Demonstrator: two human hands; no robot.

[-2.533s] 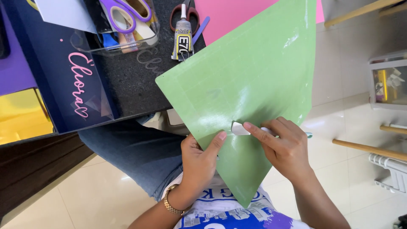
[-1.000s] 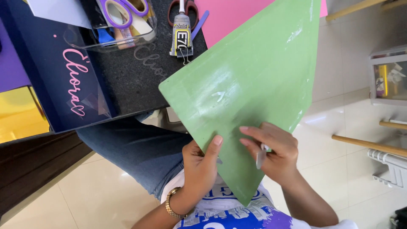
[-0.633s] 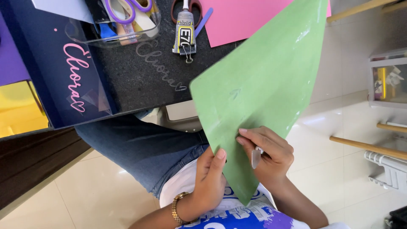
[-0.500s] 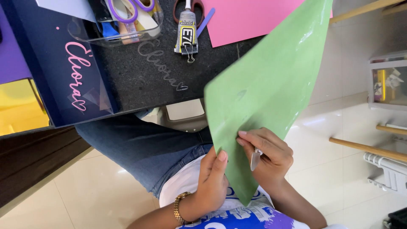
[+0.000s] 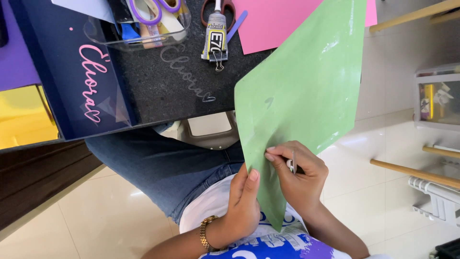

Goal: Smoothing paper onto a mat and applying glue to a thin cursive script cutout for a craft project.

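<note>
Large glossy green sheet (image 5: 306,96) held over lap, tilted up past dark table (image 5: 158,86) edge. Left hand (image 5: 244,201) pinches lower edge; right hand (image 5: 299,172) presses on it, fingers closed around thin metal tool (image 5: 293,162). Risk: sheet creases or tool tip scratches film.

We have one view, from the head, looking steeply down and close onto our lap, the green sheet (image 5: 306,96) in both hands, and the near edge of the black table (image 5: 167,91).

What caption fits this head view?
Left hand steadies a green sheet while right hand picks at it.
</note>
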